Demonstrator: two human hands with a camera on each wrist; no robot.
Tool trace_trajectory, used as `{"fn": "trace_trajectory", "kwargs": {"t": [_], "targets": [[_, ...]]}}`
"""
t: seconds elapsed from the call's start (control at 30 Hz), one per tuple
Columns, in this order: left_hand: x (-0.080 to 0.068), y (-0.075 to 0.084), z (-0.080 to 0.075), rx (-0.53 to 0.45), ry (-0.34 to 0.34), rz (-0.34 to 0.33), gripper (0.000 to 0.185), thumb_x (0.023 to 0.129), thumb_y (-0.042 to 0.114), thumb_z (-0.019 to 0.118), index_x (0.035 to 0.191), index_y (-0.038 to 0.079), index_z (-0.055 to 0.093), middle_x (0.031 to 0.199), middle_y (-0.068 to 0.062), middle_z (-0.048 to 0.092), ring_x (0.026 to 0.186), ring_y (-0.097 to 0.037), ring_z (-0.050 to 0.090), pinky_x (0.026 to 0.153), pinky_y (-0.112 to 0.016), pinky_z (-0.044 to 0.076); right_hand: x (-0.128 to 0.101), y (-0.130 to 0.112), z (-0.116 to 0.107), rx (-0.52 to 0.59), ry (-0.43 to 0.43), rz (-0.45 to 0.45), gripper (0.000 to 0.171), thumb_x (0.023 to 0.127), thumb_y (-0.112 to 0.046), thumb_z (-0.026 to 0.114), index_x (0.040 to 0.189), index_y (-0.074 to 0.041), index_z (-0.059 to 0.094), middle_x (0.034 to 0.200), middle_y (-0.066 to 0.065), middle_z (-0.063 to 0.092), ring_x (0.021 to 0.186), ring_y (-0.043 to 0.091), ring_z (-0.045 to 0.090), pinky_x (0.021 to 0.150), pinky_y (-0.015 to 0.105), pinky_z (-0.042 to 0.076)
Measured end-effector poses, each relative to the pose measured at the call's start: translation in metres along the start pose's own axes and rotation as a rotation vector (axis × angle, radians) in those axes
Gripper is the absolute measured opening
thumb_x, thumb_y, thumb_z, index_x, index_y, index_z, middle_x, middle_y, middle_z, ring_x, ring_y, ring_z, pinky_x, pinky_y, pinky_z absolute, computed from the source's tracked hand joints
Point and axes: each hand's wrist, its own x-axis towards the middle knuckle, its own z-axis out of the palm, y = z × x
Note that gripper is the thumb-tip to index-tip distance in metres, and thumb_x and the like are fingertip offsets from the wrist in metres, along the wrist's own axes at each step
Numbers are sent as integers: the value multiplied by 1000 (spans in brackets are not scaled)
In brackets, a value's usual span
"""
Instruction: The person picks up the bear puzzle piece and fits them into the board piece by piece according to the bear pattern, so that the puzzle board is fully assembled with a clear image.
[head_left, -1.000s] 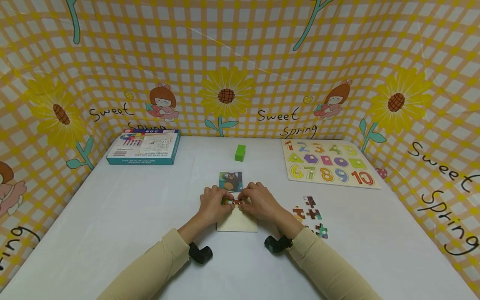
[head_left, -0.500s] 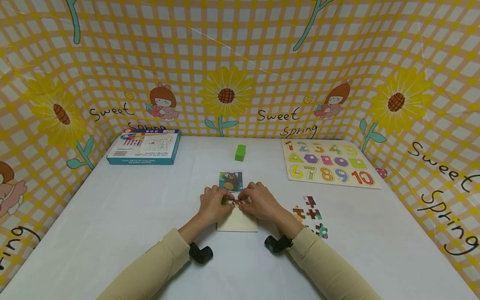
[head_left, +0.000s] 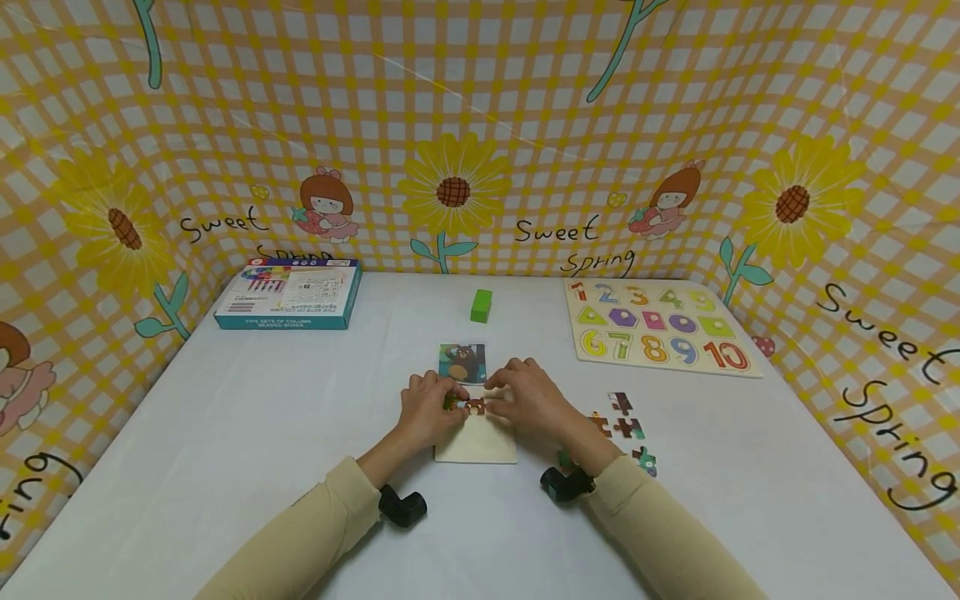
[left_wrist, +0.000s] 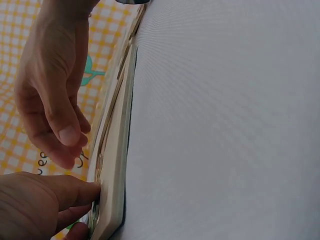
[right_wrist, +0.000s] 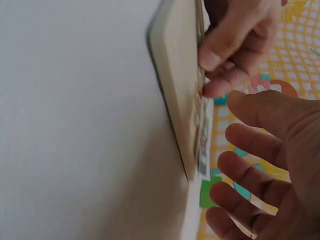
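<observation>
Both hands sit on the wooden puzzle tray (head_left: 476, 443), which lies flat on the white table (head_left: 225, 433), just in front of the bear reference card (head_left: 462, 362).

Left hand (head_left: 425, 410): fingers curled, tips pressing the placed puzzle pieces (head_left: 467, 405) at the tray's far edge, probably pinning them so they don't shift. The left wrist view shows a fingertip (left_wrist: 85, 189) against the tray rim.

Right hand (head_left: 529, 398): fingers spread and relaxed, holding nothing. In the right wrist view it hovers off the tray surface; whether it touches anywhere, I can't tell.

Loose jigsaw pieces (head_left: 622, 427) lie right of the tray, within easy reach of the right hand. Beyond the tray: green block (head_left: 481, 305). Number board (head_left: 656, 335) is far right of the tray, blue box (head_left: 288, 293) far left.
</observation>
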Motion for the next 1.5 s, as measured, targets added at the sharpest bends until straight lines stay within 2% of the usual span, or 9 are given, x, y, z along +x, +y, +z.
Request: {"fn": "trace_trajectory", "kwargs": {"t": [0.47,0.83,1.23,1.5], "targets": [[0,1,0,-25,1,-10,16,78,20,70,92,15,70,101,-9,57,92,-25,39,80,-44,30,-31,42,-37,31,12,105,32,82,-26,71,109,-9,68,105,11,61,99,28,49,80,37,42],[-1,1,1,-30,1,-14,15,78,21,69,93,16,70,101,-9,57,93,-25,40,82,-45,30,-59,84,-63,52,5,180,32,85,-24,67,112,-8,65,112,14,59,106,30,49,84,48,44],[-1,0,2,-34,6,-15,16,78,21,69,93,15,70,102,-9,58,93,-25,40,82,-44,30,-81,124,-74,36,-15,245,33,86,-24,66,114,-7,64,113,16,58,107,34,49,84,51,44],[-1,2,1,-34,4,-18,16,78,22,69,93,15,70,101,-8,57,92,-24,40,82,-45,30,-85,136,-75,15,-17,227,32,85,-20,66,112,-3,64,109,19,61,104,36,53,86,53,44]]}}
